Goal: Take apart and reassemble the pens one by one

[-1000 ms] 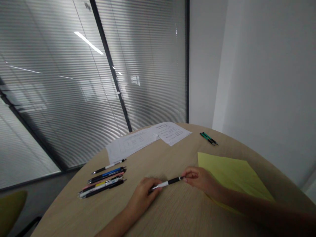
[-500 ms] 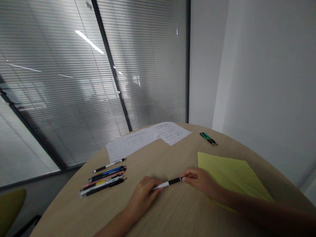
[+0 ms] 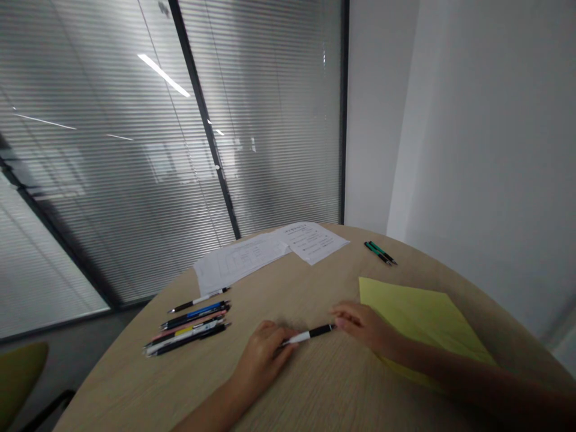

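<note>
A white pen with a black grip [image 3: 310, 333] lies slantwise between my hands, low over the table. My left hand [image 3: 261, 359] pinches its rear end between thumb and fingers, which hide that end. At the pen's tip is my right hand [image 3: 360, 324], its fingers curled and slightly parted, no longer closed round the tip. Whether the thumb still touches the tip is hard to see. Left of my left hand lies a row of pens [image 3: 189, 331] in blue, pink, white and black. Just beyond that row sits another white-and-black pen [image 3: 198, 300].
Beneath my right forearm rests a yellow sheet [image 3: 414, 306]. Printed papers [image 3: 243, 261] overlap at the table's far edge. Two green pens [image 3: 380, 253] lie at the far right of the round wooden table [image 3: 306, 396]. A chair [image 3: 22, 384] stands at the left.
My right hand's fingers have loosened from the pen's tip and shifted slightly to the right. My left hand still holds the pen in nearly the same place.
</note>
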A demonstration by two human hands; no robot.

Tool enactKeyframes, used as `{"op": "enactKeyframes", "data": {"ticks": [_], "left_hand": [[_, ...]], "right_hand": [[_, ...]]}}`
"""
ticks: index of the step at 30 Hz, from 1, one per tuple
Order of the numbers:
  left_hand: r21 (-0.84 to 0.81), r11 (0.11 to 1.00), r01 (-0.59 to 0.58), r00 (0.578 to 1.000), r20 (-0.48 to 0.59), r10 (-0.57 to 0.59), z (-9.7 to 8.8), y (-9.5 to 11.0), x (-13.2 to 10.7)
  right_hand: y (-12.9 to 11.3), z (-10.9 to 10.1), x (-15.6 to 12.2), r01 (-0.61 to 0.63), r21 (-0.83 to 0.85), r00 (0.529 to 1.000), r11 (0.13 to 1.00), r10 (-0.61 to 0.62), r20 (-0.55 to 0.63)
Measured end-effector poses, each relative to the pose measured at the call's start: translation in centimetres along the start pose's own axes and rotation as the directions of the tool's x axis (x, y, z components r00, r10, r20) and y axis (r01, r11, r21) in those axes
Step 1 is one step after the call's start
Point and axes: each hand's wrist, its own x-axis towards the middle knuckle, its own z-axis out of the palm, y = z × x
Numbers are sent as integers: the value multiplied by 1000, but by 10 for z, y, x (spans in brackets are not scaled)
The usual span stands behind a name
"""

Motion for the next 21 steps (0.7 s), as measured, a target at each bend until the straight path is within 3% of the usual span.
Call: {"op": "enactKeyframes", "data": {"ticks": [7, 13, 15, 21], "left_hand": [[-14, 1000, 22, 1000, 13, -22, -2, 2, 1], [-26, 1000, -11, 1000, 17, 11, -1, 2, 0], [-41, 999, 14, 1000, 16, -13, -1, 1, 0], [-60, 996, 59, 998, 33, -57, -1, 0, 0]], "right_hand": [[-4, 0, -2, -54, -22, 996, 998, 55, 65], [0, 0, -2, 75, -186, 993, 980, -55, 106], [1, 0, -2, 85, -167, 992, 982, -69, 104], [3, 3, -3, -45, -57, 996, 997, 49, 69]]}}
